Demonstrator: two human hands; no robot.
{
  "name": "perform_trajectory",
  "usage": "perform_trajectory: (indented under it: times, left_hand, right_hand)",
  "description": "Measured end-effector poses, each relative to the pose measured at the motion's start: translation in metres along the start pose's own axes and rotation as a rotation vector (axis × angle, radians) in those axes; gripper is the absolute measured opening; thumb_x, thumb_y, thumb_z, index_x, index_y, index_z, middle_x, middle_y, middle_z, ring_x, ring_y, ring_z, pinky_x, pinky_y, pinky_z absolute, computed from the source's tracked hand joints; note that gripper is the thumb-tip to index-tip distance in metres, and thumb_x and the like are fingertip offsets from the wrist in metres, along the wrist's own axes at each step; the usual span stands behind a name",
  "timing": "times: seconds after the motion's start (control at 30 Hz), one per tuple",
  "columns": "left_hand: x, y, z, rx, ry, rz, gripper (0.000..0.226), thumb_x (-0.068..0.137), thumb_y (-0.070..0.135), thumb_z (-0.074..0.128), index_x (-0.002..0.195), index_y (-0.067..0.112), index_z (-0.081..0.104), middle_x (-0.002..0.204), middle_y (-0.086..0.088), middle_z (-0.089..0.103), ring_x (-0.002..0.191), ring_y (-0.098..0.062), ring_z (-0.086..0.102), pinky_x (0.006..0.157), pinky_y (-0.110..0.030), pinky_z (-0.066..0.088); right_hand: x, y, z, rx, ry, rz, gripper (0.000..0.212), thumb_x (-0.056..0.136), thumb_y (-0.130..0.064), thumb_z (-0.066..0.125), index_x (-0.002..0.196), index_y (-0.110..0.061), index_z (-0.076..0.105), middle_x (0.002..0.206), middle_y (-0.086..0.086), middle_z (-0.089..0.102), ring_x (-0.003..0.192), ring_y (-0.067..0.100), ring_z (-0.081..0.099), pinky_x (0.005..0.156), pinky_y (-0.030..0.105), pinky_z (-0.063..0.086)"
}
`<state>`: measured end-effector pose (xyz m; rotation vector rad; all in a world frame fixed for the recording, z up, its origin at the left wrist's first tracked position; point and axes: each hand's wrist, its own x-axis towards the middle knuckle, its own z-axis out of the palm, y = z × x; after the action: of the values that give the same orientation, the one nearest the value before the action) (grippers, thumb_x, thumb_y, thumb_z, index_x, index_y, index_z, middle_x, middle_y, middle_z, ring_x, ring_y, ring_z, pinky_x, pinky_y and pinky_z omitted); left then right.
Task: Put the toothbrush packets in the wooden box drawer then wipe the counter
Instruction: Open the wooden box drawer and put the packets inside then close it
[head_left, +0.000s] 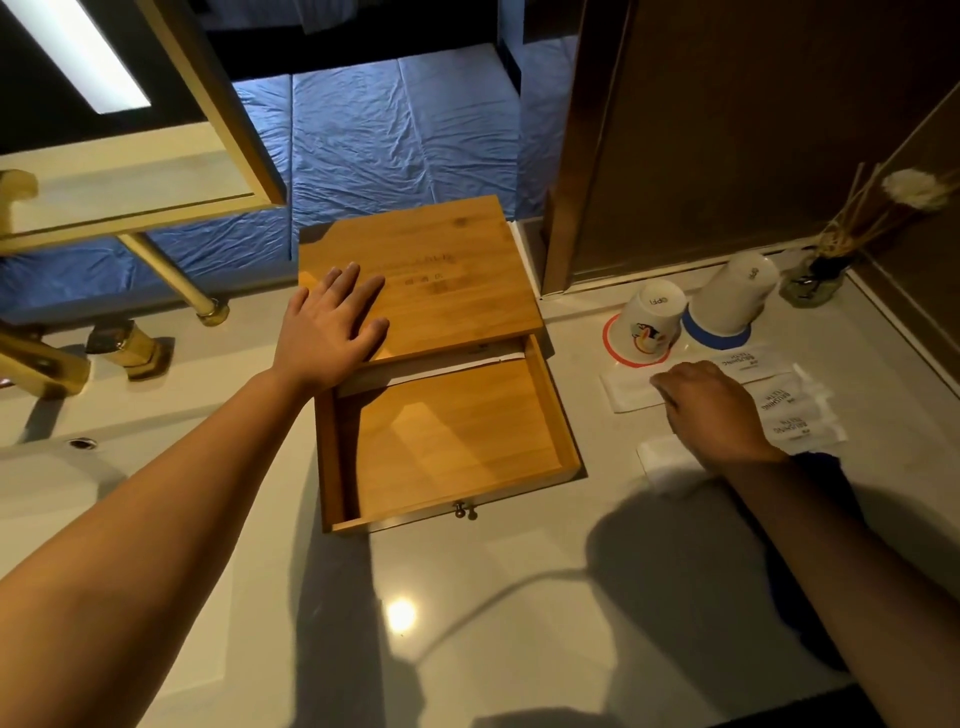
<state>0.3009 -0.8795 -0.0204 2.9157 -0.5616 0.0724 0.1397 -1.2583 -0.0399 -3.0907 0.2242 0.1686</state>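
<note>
Left hand (332, 325) lies flat, fingers spread, on the wooden box (421, 280); its drawer (452, 441) is pulled out. Right hand (711, 410) covers the toothbrush packets (795, 410) at 3 o'clock on the desk (519, 597), can't tell its grip.

The toothbrush packets (779, 400) bore upside-down print that seemed to read "BRUSHING TEETH". Each upturned cup (652, 325) showed "OPFI" on its base. The wooden box (431, 270) lid's engraving was illegible.

Left hand (332, 325) flat, fingers spread; right hand (711, 410) palm-down, fingers curled.
</note>
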Motion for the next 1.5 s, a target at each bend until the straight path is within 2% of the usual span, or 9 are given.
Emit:
perform_trajectory:
  times: [0.2, 0.4, 0.57, 0.67, 0.83, 1.2, 1.27, 1.33, 1.5]
  left_hand:
    - [0.001, 0.000, -0.001, -0.005, -0.011, -0.004, 0.061, 0.089, 0.056, 0.026, 0.146, 0.035, 0.024, 0.158, -0.004, 0.020, 0.147, -0.022, 0.013, 0.115, -0.046, 0.011]
    - [0.000, 0.000, 0.000, -0.015, -0.007, -0.001, 0.061, 0.089, 0.056, 0.027, 0.146, 0.034, 0.025, 0.158, -0.004, 0.020, 0.147, -0.022, 0.014, 0.115, -0.046, 0.012]
    - [0.000, -0.001, 0.000, -0.022, 0.003, -0.003, 0.062, 0.088, 0.057, 0.026, 0.145, 0.034, 0.026, 0.158, -0.004, 0.021, 0.147, -0.022, 0.014, 0.115, -0.046, 0.012]
    - [-0.001, -0.001, 0.001, -0.030, 0.023, -0.005, 0.068, 0.082, 0.061, 0.021, 0.144, 0.034, 0.029, 0.157, -0.005, 0.024, 0.146, -0.023, 0.017, 0.114, -0.046, 0.014]
    - [-0.002, 0.001, 0.001, -0.015, 0.027, 0.003, 0.063, 0.086, 0.057, 0.027, 0.144, 0.033, 0.030, 0.157, -0.006, 0.025, 0.146, -0.024, 0.018, 0.114, -0.047, 0.015]
    - [0.000, -0.002, 0.004, -0.031, 0.047, 0.027, 0.060, 0.088, 0.054, 0.029, 0.144, 0.032, 0.029, 0.156, -0.006, 0.025, 0.146, -0.024, 0.018, 0.113, -0.046, 0.015]
    - [0.001, -0.003, 0.003, -0.029, 0.046, 0.027, 0.061, 0.087, 0.056, 0.028, 0.144, 0.032, 0.030, 0.156, -0.006, 0.026, 0.146, -0.024, 0.018, 0.113, -0.046, 0.016]
    - [0.001, -0.003, 0.003, -0.031, 0.044, 0.025, 0.061, 0.087, 0.056, 0.028, 0.144, 0.032, 0.030, 0.157, -0.006, 0.025, 0.146, -0.024, 0.018, 0.113, -0.046, 0.016]
    - [0.000, -0.002, 0.004, -0.032, 0.028, 0.018, 0.060, 0.089, 0.055, 0.029, 0.145, 0.034, 0.028, 0.157, -0.004, 0.023, 0.146, -0.023, 0.015, 0.114, -0.046, 0.013]
  right_hand:
    - [0.002, 0.002, -0.004, 0.063, 0.087, -0.081, 0.017, 0.085, -0.009, 0.058, 0.100, -0.010, 0.067, 0.098, 0.013, 0.068, 0.094, 0.028, 0.057, 0.074, 0.036, 0.048]
    - [-0.014, -0.030, -0.039, 0.345, 0.450, -0.057, 0.018, 0.086, -0.009, 0.059, 0.101, -0.001, 0.067, 0.100, 0.021, 0.068, 0.095, 0.035, 0.062, 0.084, 0.037, 0.046]
    - [-0.026, -0.111, -0.080, 0.338, 0.699, -0.546, 0.016, 0.083, -0.013, 0.060, 0.093, -0.003, 0.069, 0.083, 0.014, 0.072, 0.079, 0.024, 0.067, 0.075, 0.025, 0.050]
    - [-0.028, -0.163, -0.086, 0.363, 0.732, -0.742, 0.011, 0.079, -0.010, 0.067, 0.088, -0.003, 0.070, 0.078, 0.012, 0.071, 0.072, 0.023, 0.065, 0.063, 0.028, 0.055]
    - [-0.027, -0.214, -0.061, 0.349, 0.586, -0.901, 0.009, 0.081, -0.006, 0.065, 0.089, -0.006, 0.069, 0.079, 0.010, 0.068, 0.074, 0.022, 0.062, 0.060, 0.029, 0.050]
    - [0.006, -0.232, -0.021, 0.088, 0.159, -0.695, 0.028, 0.052, -0.002, 0.081, 0.073, -0.011, 0.065, 0.075, 0.006, 0.063, 0.070, 0.023, 0.060, 0.047, 0.023, 0.031]
    - [0.006, -0.232, -0.017, 0.081, 0.094, -0.648, 0.024, 0.064, -0.008, 0.078, 0.085, -0.011, 0.067, 0.087, 0.009, 0.065, 0.082, 0.025, 0.061, 0.054, 0.025, 0.039]
    - [0.000, -0.225, -0.016, 0.114, 0.052, -0.580, 0.029, 0.082, -0.018, 0.064, 0.111, -0.013, 0.062, 0.111, 0.015, 0.062, 0.104, 0.031, 0.057, 0.075, 0.037, 0.049]
    - [-0.015, -0.197, -0.021, 0.031, -0.234, -0.390, 0.052, 0.095, -0.048, 0.031, 0.143, -0.032, 0.023, 0.155, 0.011, 0.020, 0.143, 0.034, 0.013, 0.113, 0.049, 0.019]
